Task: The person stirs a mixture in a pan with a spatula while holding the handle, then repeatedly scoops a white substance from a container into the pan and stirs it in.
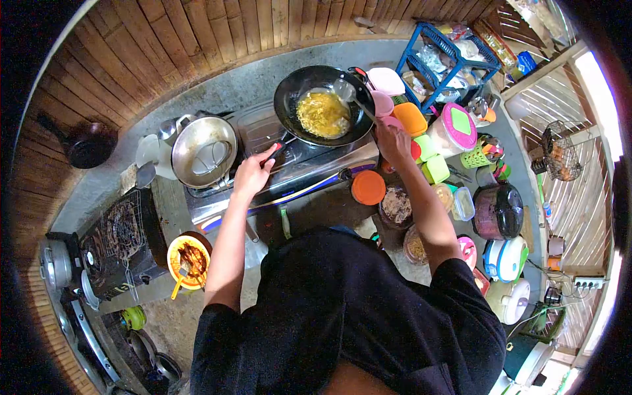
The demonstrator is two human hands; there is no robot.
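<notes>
A black wok (286, 99) sits on the stove (263, 191), holding yellow, shredded-looking food (319, 115) in shiny liquid. My left hand (252, 174) is closed at the wok's red-tipped handle, on the near left side. In my right hand (393, 141) is the handle of a metal spatula (361, 99). Its blade reaches over the wok's upper right part, close to the food. Left of the wok, a wide steel pan (187, 158) rests on the stove with a wire piece inside it.
Plastic containers, among them an orange one (410, 120) and a pink-lidded tub (454, 128), crowd the right. Behind them stands a blue rack (421, 85). A yellow bowl (174, 260) with reddish sauce and a black grill (108, 263) are at left. An orange lid (368, 188) lies near the stove.
</notes>
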